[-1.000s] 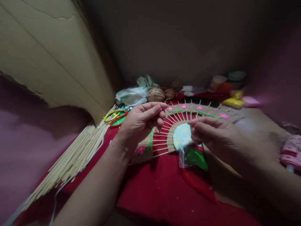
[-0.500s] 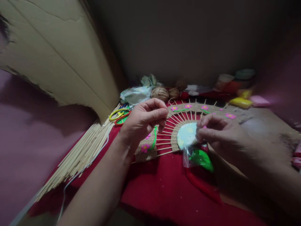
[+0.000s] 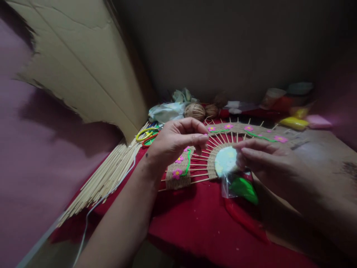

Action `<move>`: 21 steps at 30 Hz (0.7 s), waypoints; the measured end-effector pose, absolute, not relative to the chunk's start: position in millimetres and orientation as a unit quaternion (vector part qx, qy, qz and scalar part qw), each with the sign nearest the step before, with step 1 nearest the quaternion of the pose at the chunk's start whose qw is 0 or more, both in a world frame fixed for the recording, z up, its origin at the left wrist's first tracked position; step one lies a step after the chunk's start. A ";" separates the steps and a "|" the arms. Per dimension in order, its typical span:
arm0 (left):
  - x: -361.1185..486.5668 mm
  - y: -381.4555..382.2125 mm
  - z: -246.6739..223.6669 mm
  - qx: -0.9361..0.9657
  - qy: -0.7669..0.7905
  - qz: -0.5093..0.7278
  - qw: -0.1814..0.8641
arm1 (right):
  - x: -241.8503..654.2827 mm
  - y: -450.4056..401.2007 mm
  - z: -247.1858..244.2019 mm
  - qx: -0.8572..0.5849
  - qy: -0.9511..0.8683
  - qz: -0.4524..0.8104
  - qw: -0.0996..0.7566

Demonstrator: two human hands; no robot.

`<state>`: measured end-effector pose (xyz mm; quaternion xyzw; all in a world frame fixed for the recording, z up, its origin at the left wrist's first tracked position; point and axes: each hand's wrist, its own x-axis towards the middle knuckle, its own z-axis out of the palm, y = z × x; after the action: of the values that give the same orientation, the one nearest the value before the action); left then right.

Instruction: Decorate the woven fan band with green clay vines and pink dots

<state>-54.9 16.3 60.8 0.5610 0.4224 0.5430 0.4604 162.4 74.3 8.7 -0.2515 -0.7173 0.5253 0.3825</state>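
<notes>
Left of the white round centre, my left hand (image 3: 181, 139) is raised, its thumb and index finger pinched on a tiny pink clay piece (image 3: 205, 135). My right hand (image 3: 264, 156) hovers at the right side of that pale centre (image 3: 225, 160), fingers stretched out with nothing visible in them. Beneath both hands lies a fan-shaped woven twine piece (image 3: 212, 160) with thin sticks radiating outward. Its outer woven band (image 3: 171, 180) carries pink clay flowers (image 3: 177, 174) with yellow middles and green clay vines (image 3: 189, 163). A clear bag with green clay (image 3: 244, 190) lies below the centre.
Bundled thin sticks (image 3: 103, 182) and yellow- and red-handled scissors (image 3: 145, 136) lie left. Twine balls (image 3: 194, 111), a pale cloth (image 3: 167, 111), yellow clay (image 3: 294, 123) and pink clay (image 3: 319, 121) line the back. Cardboard (image 3: 83, 63) leans upper left; red cloth (image 3: 195, 219) covers the surface.
A pink bit showed at my right fingertips before; now one shows in my left pinch. My right fingers have straightened. The whole view has shifted slightly, moving the scene rightward.
</notes>
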 end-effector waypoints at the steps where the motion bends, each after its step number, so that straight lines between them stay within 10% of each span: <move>1: -55.3 16.0 60.9 0.563 0.424 0.542 0.458 | 162.4 74.5 8.6 -0.260 -0.676 0.582 0.370; 21: -80.7 -20.4 45.0 0.546 0.560 0.491 0.384 | 160.0 72.6 3.7 -0.299 -0.578 0.672 0.353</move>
<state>-80.7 -20.4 45.0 0.5455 0.5604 0.4905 0.3843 160.0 72.6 3.7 -0.2993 -0.5780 0.6723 0.3528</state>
